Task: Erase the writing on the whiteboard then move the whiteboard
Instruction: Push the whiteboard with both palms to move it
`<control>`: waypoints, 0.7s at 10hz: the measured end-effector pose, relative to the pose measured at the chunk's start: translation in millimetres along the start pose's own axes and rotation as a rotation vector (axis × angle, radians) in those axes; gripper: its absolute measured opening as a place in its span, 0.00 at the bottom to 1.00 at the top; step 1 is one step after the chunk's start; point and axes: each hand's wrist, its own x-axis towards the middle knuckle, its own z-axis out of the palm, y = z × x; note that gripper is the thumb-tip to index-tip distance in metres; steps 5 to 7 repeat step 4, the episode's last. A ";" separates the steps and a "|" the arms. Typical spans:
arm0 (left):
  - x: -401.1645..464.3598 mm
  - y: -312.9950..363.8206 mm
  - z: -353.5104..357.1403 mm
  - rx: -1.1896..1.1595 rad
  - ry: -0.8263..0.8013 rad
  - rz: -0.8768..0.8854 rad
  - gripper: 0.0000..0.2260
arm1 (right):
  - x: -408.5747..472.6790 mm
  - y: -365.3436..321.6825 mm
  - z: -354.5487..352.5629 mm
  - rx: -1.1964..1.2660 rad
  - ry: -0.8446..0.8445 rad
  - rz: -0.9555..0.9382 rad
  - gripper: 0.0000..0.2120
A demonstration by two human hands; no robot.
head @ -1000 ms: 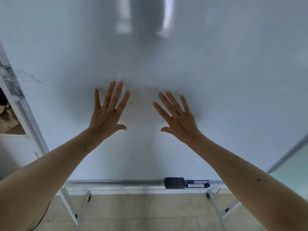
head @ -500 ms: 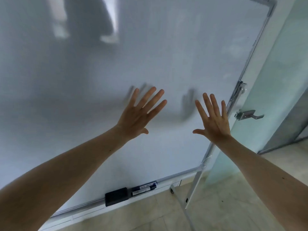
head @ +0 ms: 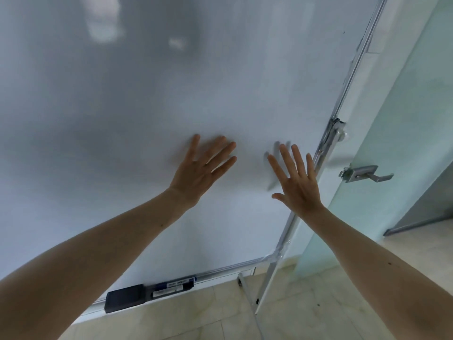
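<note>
A large whiteboard (head: 147,106) on a metal stand fills most of the view; its surface shows no writing, only blurry reflections. My left hand (head: 201,173) is spread flat, fingers against the board near its lower right part. My right hand (head: 297,180) is open with fingers apart, close to the board's right frame edge (head: 343,94); whether it touches the board I cannot tell. A black eraser (head: 123,301) and a blue marker (head: 172,288) lie on the tray along the bottom edge.
The stand's metal leg (head: 263,285) with a caster reaches onto the beige tiled floor (head: 318,310). A frosted glass door (head: 392,143) with a metal handle (head: 362,174) stands right beside the board's right edge.
The view swung from the board's middle toward its right edge. Both hands stayed spread and came closer to the board; the left one now presses on it.
</note>
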 end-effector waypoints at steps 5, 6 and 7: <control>-9.9 -8.0 6.7 0.025 0.041 -0.011 0.49 | 15.3 -18.0 19.3 0.059 0.063 0.013 0.59; -9.9 -8.0 6.7 0.025 0.041 -0.011 0.49 | 15.3 -18.0 19.3 0.059 0.063 0.013 0.59; -9.9 -8.0 6.7 0.025 0.041 -0.011 0.49 | 15.3 -18.0 19.3 0.059 0.063 0.013 0.59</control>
